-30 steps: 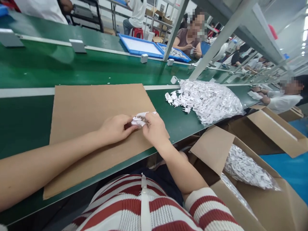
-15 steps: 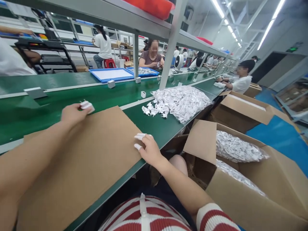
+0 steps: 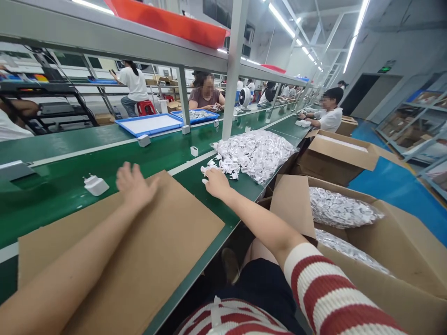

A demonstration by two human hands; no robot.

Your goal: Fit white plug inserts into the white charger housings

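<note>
On the green desk (image 3: 63, 153), a white adapter (image 3: 95, 184), just left of the left hand (image 3: 134, 186) and not touching it. Left hand open and empty, fingers spread, hovering over the far edge of the cardboard sheet (image 3: 146, 242). Right hand (image 3: 216, 182) stretched out well to the right of the adapter, fingertips among the loose white plugs (image 3: 225, 166) in front of the bagged heap of plugs (image 3: 260, 149); cannot tell whether pinching one.

Half a second ago: adapter pinched in the left hand above the desk beyond the cardboard. Now let go and lying on the green surface. Right hand then resting at the cardboard's right edge, fingers loose and empty. Now moved forward off the sheet to the plugs.
</note>
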